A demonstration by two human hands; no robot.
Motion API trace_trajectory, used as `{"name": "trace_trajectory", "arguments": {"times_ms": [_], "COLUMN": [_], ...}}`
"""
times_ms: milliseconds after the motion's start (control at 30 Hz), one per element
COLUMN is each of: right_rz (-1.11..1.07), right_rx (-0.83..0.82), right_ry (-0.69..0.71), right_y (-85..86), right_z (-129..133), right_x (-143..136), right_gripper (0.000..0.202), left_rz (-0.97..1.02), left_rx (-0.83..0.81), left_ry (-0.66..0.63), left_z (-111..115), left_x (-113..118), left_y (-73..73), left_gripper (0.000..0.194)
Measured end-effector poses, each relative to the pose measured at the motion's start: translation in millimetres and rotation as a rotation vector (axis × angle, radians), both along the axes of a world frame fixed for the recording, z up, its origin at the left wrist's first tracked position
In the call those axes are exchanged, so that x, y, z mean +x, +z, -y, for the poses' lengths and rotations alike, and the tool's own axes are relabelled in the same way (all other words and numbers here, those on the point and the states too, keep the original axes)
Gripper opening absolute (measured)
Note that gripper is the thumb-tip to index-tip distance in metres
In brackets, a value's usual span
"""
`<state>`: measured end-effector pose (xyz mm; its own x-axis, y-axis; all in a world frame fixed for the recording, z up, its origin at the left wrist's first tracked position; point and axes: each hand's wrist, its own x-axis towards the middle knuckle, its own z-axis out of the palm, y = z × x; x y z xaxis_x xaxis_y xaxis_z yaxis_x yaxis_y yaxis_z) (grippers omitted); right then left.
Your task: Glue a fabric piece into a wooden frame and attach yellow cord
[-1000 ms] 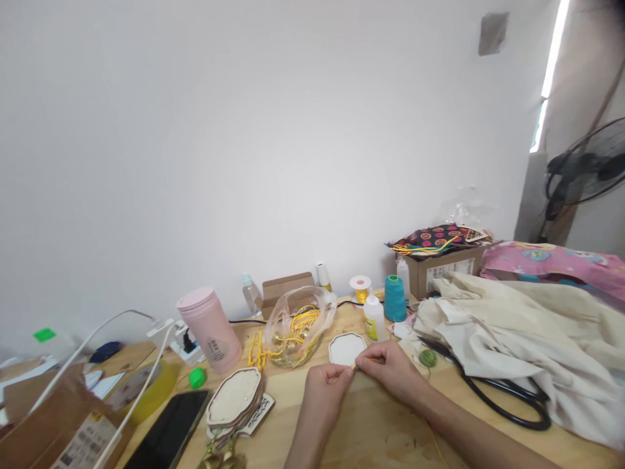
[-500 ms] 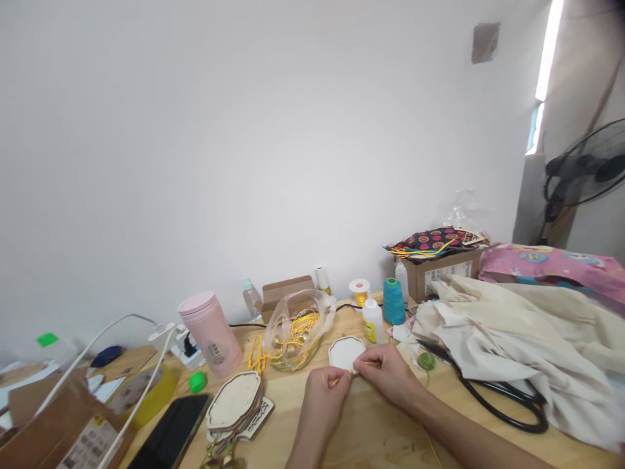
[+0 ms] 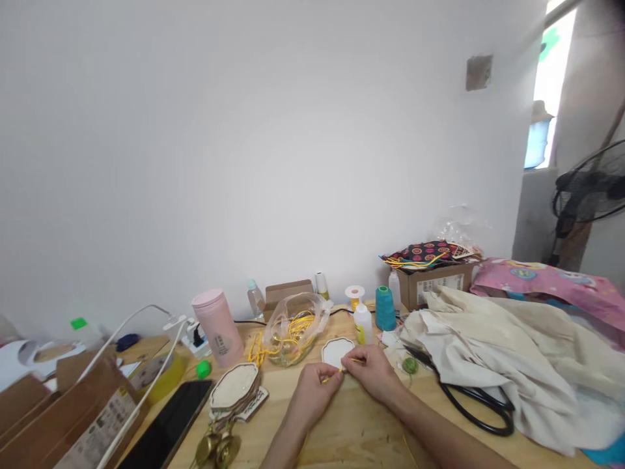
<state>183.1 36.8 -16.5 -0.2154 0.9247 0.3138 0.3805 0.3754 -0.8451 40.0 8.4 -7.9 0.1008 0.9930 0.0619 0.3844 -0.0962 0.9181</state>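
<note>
Fingertips of my left hand (image 3: 317,387) pinch a thin yellow cord (image 3: 340,370) close to the lower edge of a white scalloped plaque (image 3: 336,352). Facing it, my right hand (image 3: 368,368) is closed on the same cord, the two hands almost touching. The plaque lies on the wooden table just behind my fingers, its lower edge partly covered by them. Loose yellow strands hang down beside both forearms. To the left sits a stack of similar plaques (image 3: 235,385), with brass-coloured bells (image 3: 218,448) in front of it.
A plastic bag of yellow cord (image 3: 295,329), a pink tumbler (image 3: 218,327) and a black phone (image 3: 166,426) are on the left. Behind stand a glue bottle (image 3: 362,324) and a teal thread cone (image 3: 385,309). Black-handled scissors (image 3: 481,407) lie partly under cream cloth (image 3: 517,352) on the right.
The whole view has shifted slightly, bringing more of the bells and the window into sight. Both hands keep their pinch on the cord with little movement relative to the plaque.
</note>
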Motion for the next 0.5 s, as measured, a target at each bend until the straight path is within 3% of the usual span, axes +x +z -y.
{"name": "trace_trajectory", "arguments": {"times_ms": [500], "right_rz": [0.114], "right_rx": [0.127], "right_ry": [-0.059], "right_y": [5.7], "right_z": [1], "right_x": [-3], "right_gripper": [0.026], "left_rz": [-0.12], "left_rx": [0.041], "left_ry": [0.036], "left_z": [1], "left_x": [6], "left_y": [12.9], "left_gripper": [0.041]}}
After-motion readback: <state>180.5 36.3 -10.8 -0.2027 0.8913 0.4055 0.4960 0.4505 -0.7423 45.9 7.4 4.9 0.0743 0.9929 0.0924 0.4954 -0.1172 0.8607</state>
